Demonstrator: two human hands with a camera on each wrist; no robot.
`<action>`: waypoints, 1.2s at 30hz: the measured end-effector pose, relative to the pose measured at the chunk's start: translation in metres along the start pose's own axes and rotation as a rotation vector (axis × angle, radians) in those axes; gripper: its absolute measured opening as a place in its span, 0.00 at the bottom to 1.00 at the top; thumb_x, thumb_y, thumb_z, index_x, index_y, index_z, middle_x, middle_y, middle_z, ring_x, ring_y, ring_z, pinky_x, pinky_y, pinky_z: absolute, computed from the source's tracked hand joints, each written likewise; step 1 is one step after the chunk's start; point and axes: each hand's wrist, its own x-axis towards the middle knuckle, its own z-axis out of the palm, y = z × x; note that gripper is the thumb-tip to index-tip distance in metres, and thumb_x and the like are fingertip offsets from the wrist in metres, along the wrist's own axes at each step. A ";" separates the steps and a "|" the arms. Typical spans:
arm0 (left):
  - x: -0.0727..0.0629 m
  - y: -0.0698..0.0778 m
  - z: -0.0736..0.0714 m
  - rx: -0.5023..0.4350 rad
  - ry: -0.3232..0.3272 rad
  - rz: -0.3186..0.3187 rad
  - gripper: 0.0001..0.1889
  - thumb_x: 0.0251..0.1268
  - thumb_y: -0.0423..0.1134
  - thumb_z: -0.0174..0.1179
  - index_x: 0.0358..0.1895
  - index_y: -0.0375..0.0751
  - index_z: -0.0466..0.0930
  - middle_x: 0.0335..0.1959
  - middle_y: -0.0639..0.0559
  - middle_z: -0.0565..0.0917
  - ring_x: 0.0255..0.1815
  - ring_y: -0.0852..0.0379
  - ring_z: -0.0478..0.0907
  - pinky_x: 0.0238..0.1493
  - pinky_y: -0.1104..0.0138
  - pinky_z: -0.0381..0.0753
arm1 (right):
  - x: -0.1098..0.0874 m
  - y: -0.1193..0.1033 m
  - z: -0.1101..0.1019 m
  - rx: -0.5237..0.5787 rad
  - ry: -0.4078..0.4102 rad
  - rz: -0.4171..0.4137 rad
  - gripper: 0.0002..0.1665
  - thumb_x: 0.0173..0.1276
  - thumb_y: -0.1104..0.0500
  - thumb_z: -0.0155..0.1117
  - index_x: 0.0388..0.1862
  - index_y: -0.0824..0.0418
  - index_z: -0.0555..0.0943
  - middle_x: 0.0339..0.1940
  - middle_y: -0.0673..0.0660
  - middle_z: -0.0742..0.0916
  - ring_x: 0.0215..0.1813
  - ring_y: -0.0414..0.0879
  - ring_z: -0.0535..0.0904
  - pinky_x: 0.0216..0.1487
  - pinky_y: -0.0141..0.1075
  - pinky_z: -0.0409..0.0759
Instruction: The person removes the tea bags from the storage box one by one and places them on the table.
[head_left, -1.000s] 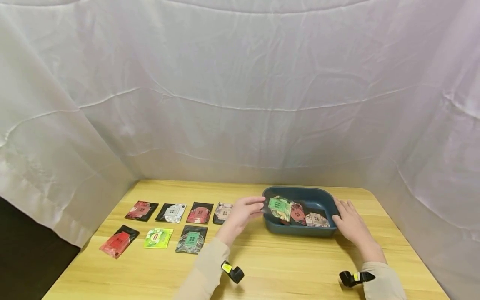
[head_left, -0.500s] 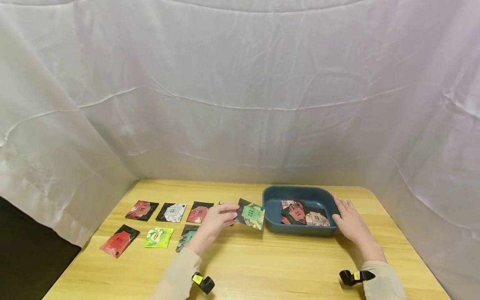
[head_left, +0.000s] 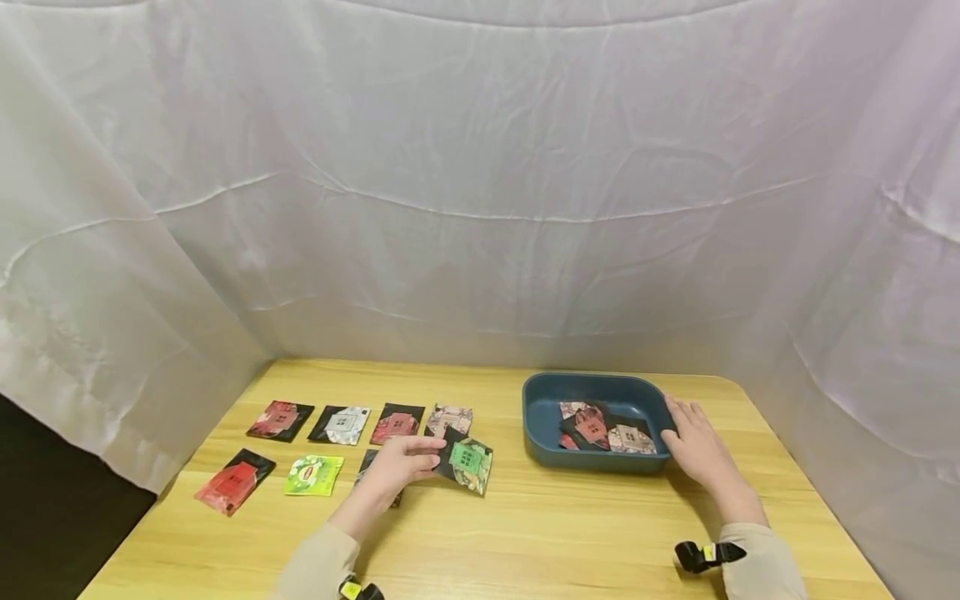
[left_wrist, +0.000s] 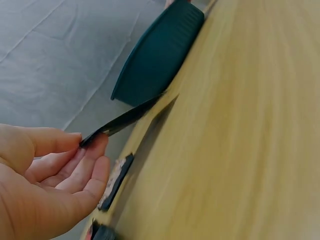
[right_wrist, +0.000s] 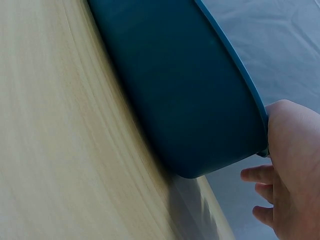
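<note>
My left hand [head_left: 405,467] pinches a black tea bag packet with a green label [head_left: 467,460] by its edge, thumb against fingers. In the left wrist view this packet [left_wrist: 127,120] is seen edge-on, tilted just above the table. Partly behind the hand lies another dark packet [head_left: 366,465]; a pale floral packet [head_left: 452,419] lies just beyond the held one. My right hand [head_left: 701,442] rests at the right end of a dark blue bin [head_left: 555,457]. In the right wrist view, the thumb side touches the rim and the fingers [right_wrist: 260,174] extend loosely outside.
Several packets lie in two rows on the left of the wooden table [head_left: 570,533], among them a yellow-green one [head_left: 313,475] and a red one [head_left: 236,482]. Inside the bin lie a red-labelled packet [head_left: 591,425] and a floral one [head_left: 632,438]. Grey curtains [head_left: 480,208] enclose the table.
My left hand has carried the green-labelled packet from over the bin leftward and down, to just in front of the floral packet. The right hand and the bin have stayed put.
</note>
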 end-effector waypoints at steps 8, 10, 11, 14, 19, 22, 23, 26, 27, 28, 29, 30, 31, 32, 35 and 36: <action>-0.012 -0.005 -0.020 0.090 -0.062 -0.038 0.20 0.64 0.30 0.59 0.58 0.24 0.74 0.60 0.28 0.76 0.48 0.48 0.84 0.51 0.59 0.85 | 0.000 0.000 0.000 0.004 -0.002 -0.004 0.37 0.73 0.57 0.48 0.75 0.72 0.53 0.72 0.79 0.62 0.74 0.76 0.48 0.72 0.67 0.50; -0.016 -0.003 -0.024 0.097 -0.087 -0.051 0.22 0.65 0.32 0.59 0.59 0.23 0.73 0.60 0.27 0.76 0.48 0.48 0.84 0.51 0.59 0.84 | 0.000 0.001 0.001 0.001 -0.002 -0.003 0.37 0.74 0.57 0.48 0.76 0.72 0.53 0.72 0.78 0.62 0.74 0.76 0.48 0.72 0.67 0.50; -0.018 -0.001 -0.026 0.100 -0.098 -0.056 0.22 0.66 0.32 0.59 0.60 0.22 0.73 0.60 0.27 0.76 0.48 0.49 0.84 0.51 0.58 0.84 | 0.000 0.001 0.001 0.000 -0.002 -0.003 0.37 0.74 0.57 0.48 0.76 0.71 0.54 0.72 0.78 0.62 0.74 0.76 0.48 0.72 0.67 0.50; -0.023 0.002 -0.031 0.097 -0.135 -0.071 0.24 0.67 0.33 0.58 0.61 0.19 0.70 0.58 0.26 0.77 0.46 0.50 0.84 0.51 0.57 0.85 | 0.001 0.002 0.002 0.000 0.000 -0.008 0.37 0.74 0.56 0.47 0.76 0.71 0.54 0.72 0.78 0.62 0.74 0.76 0.49 0.71 0.67 0.51; -0.023 0.002 -0.039 0.103 -0.175 -0.092 0.25 0.70 0.35 0.56 0.63 0.18 0.67 0.55 0.27 0.79 0.42 0.52 0.84 0.49 0.57 0.85 | 0.000 0.004 0.003 0.005 0.015 -0.013 0.36 0.73 0.57 0.47 0.76 0.71 0.54 0.72 0.78 0.63 0.74 0.77 0.49 0.71 0.68 0.51; -0.022 0.003 -0.043 0.119 -0.179 -0.105 0.26 0.72 0.37 0.55 0.64 0.19 0.66 0.55 0.29 0.80 0.41 0.53 0.85 0.46 0.59 0.86 | 0.000 0.005 0.004 0.007 0.020 -0.015 0.36 0.73 0.57 0.47 0.76 0.70 0.54 0.72 0.78 0.63 0.74 0.77 0.49 0.70 0.69 0.51; -0.021 0.004 -0.044 0.131 -0.184 -0.111 0.27 0.72 0.38 0.54 0.65 0.19 0.65 0.56 0.30 0.80 0.40 0.54 0.85 0.46 0.60 0.86 | 0.000 0.005 0.004 0.007 0.019 -0.015 0.36 0.73 0.57 0.47 0.76 0.70 0.54 0.72 0.78 0.63 0.74 0.76 0.49 0.70 0.69 0.51; -0.023 0.008 -0.046 0.156 -0.175 -0.116 0.28 0.73 0.40 0.54 0.66 0.20 0.64 0.56 0.31 0.80 0.41 0.54 0.86 0.45 0.62 0.86 | 0.001 0.006 0.004 0.008 0.018 -0.016 0.37 0.74 0.56 0.46 0.76 0.70 0.53 0.72 0.78 0.62 0.74 0.77 0.49 0.70 0.69 0.51; -0.023 0.009 -0.046 0.165 -0.171 -0.117 0.28 0.72 0.41 0.54 0.66 0.21 0.64 0.56 0.31 0.80 0.41 0.53 0.85 0.45 0.61 0.86 | 0.000 0.005 0.004 0.010 0.017 -0.014 0.37 0.74 0.57 0.47 0.76 0.70 0.53 0.72 0.78 0.62 0.74 0.77 0.49 0.71 0.68 0.51; -0.024 0.010 -0.046 0.174 -0.166 -0.119 0.29 0.72 0.41 0.55 0.66 0.22 0.64 0.56 0.31 0.80 0.42 0.52 0.85 0.45 0.61 0.86 | 0.000 0.005 0.004 0.011 0.015 -0.013 0.37 0.73 0.57 0.47 0.76 0.70 0.53 0.72 0.78 0.62 0.74 0.77 0.48 0.71 0.68 0.50; -0.025 0.012 -0.046 0.182 -0.160 -0.122 0.29 0.72 0.42 0.55 0.66 0.22 0.65 0.56 0.32 0.79 0.42 0.52 0.85 0.46 0.60 0.86 | 0.000 0.005 0.004 0.012 0.014 -0.011 0.37 0.73 0.57 0.47 0.76 0.70 0.53 0.72 0.79 0.62 0.74 0.77 0.48 0.71 0.68 0.50; -0.027 0.014 -0.047 0.182 -0.151 -0.121 0.28 0.72 0.42 0.55 0.66 0.23 0.65 0.56 0.31 0.79 0.42 0.50 0.85 0.46 0.59 0.86 | 0.000 0.005 0.003 0.013 0.011 -0.010 0.37 0.73 0.57 0.47 0.76 0.70 0.53 0.72 0.79 0.62 0.74 0.77 0.48 0.71 0.68 0.50; -0.028 0.016 -0.047 0.186 -0.147 -0.123 0.28 0.71 0.42 0.56 0.66 0.24 0.65 0.57 0.31 0.79 0.43 0.50 0.84 0.47 0.59 0.85 | 0.000 0.004 0.003 0.013 0.008 -0.008 0.37 0.73 0.57 0.47 0.76 0.70 0.52 0.72 0.79 0.62 0.74 0.77 0.48 0.71 0.68 0.50; -0.028 0.017 -0.047 0.188 -0.145 -0.120 0.28 0.71 0.42 0.56 0.66 0.24 0.65 0.57 0.31 0.78 0.44 0.48 0.84 0.48 0.58 0.85 | 0.000 0.004 0.002 0.014 0.006 -0.007 0.37 0.73 0.57 0.47 0.76 0.70 0.52 0.72 0.79 0.61 0.74 0.77 0.48 0.72 0.68 0.50; -0.028 0.022 -0.049 0.191 -0.146 -0.106 0.28 0.72 0.42 0.55 0.67 0.26 0.65 0.60 0.30 0.75 0.47 0.46 0.83 0.51 0.56 0.84 | 0.000 0.003 0.001 0.010 0.005 -0.003 0.37 0.74 0.57 0.47 0.76 0.71 0.53 0.72 0.78 0.61 0.74 0.76 0.48 0.72 0.68 0.50; -0.028 0.024 -0.050 0.194 -0.150 -0.097 0.28 0.72 0.43 0.55 0.67 0.26 0.64 0.62 0.30 0.74 0.49 0.45 0.82 0.52 0.55 0.83 | 0.000 0.003 0.001 0.009 0.006 -0.004 0.36 0.74 0.57 0.47 0.76 0.71 0.53 0.72 0.78 0.62 0.74 0.76 0.48 0.72 0.67 0.50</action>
